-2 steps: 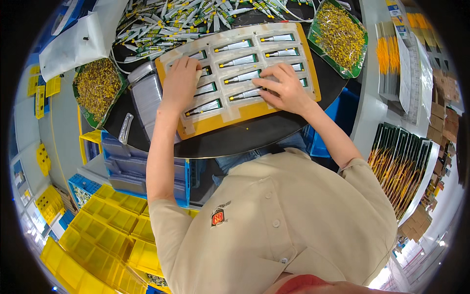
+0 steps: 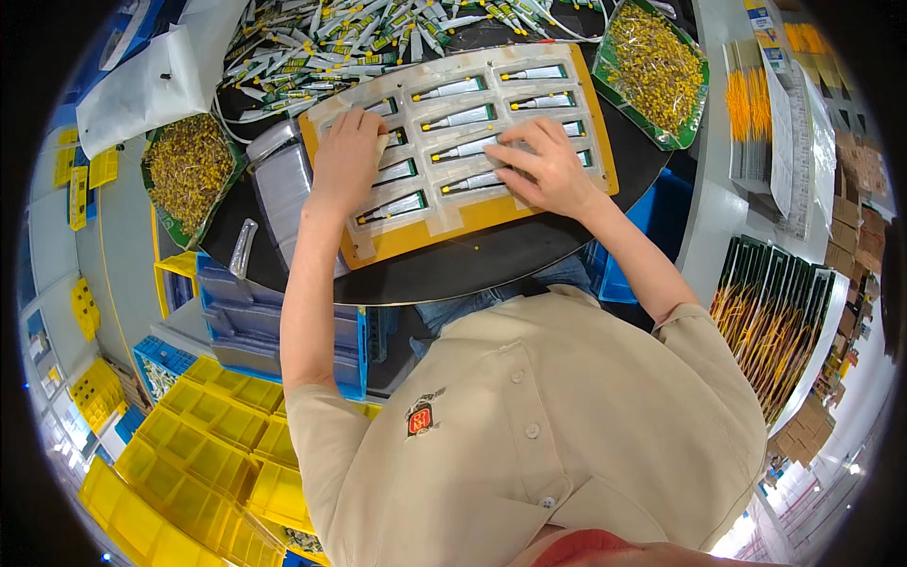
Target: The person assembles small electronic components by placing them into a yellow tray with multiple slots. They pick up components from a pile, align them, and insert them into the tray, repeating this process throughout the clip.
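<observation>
A clear plastic tray (image 2: 446, 219) on a yellow board (image 2: 491, 214) lies on the black table, its slots holding small white-and-green tubes with yellow tips. My right hand (image 2: 553, 170) is over the middle and right columns. Its bent fingers and thumb close at the green end of a small tube (image 2: 461, 149) in the middle column. My left hand (image 2: 344, 159) rests over the left column, fingers curled down; their tips and anything in them are hidden. Below it, another tube (image 2: 393, 207) lies in its slot.
Many loose tubes (image 2: 331, 47) are heaped at the far side. Green containers of small yellow pieces stand at left (image 2: 189, 170) and right (image 2: 657, 71). Stacked clear trays (image 2: 282, 184) lie left of the board. Yellow bins (image 2: 203, 425) stand at lower left; a blue bin (image 2: 652, 222) is below right.
My right hand has shifted slightly left, its fingertips farther along the end of the middle-column tube. My left hand has hardly moved.
</observation>
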{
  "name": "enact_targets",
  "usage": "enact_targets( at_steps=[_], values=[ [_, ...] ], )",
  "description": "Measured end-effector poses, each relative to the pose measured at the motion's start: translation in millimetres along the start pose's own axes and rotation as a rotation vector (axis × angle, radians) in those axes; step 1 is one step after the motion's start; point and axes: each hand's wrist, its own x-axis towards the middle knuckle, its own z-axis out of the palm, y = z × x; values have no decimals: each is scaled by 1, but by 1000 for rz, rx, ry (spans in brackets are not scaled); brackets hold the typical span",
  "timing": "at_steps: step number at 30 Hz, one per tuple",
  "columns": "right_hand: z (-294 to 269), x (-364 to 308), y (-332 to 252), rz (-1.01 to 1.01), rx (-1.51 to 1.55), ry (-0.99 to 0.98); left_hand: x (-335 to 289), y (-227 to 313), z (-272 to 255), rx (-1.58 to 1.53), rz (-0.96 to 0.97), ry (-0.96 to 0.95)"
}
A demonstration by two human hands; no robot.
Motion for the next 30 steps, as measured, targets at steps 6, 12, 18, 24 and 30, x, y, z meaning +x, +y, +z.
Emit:
enact_targets(
  at_steps=[6, 12, 18, 24, 30],
  values=[
    [21, 30, 18, 78, -19, 118, 2, -2, 4, 117, 57, 7],
    [38, 44, 35, 135, -63, 220, 5, 2, -4, 3, -56, 163],
    [9, 49, 44, 222, -8, 202, 9, 61, -7, -179, -16, 206],
    [-41, 25, 76, 394, -14, 67, 19, 108, 37, -157, 81, 75],
    [-35, 9, 86, 305, -108, 8, 30, 101, 34, -213, -92, 67]
  ],
)
